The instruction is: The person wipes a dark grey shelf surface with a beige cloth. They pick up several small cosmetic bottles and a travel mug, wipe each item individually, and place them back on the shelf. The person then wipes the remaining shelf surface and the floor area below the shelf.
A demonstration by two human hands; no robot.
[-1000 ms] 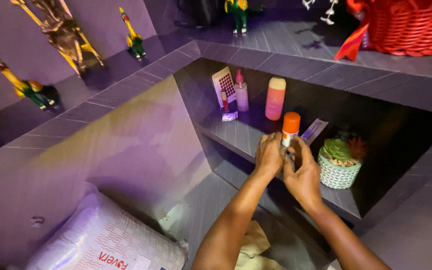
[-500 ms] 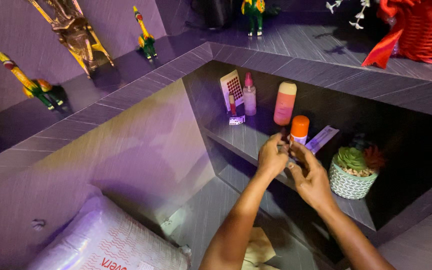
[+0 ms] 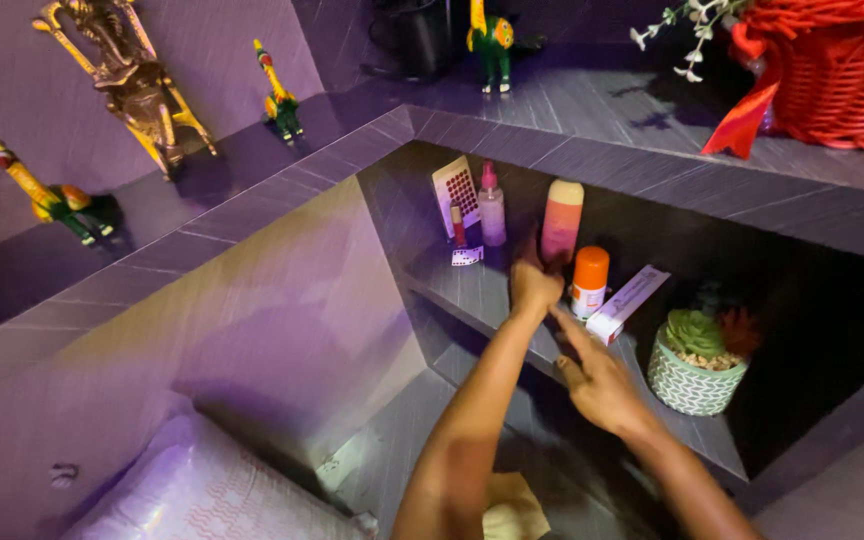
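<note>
A small white bottle with an orange cap (image 3: pixel 589 283) stands on the dark shelf (image 3: pixel 472 295) inside a niche, and neither hand holds it. My left hand (image 3: pixel 534 280) is just left of it, fingers raised against the base of a tall pink and orange bottle (image 3: pixel 562 216). Lower and nearer to me, my right hand (image 3: pixel 597 375) is spread, its index finger pointing toward the orange-capped bottle. A long white box (image 3: pixel 628 301) lies to the right of that bottle.
A potted succulent (image 3: pixel 696 362) stands right of the box. A pink spray bottle (image 3: pixel 492 206), a dotted card (image 3: pixel 455 188) and a small tube (image 3: pixel 459 226) stand at the shelf's back left. Above are a red wicker basket (image 3: pixel 842 80) and bird figurines (image 3: pixel 278 98). A wrapped package (image 3: pixel 202 490) lies below.
Both hands were closed around the orange-capped bottle; it now stands free on the shelf. My left hand moved up to the tall bottle and my right hand drew back toward me.
</note>
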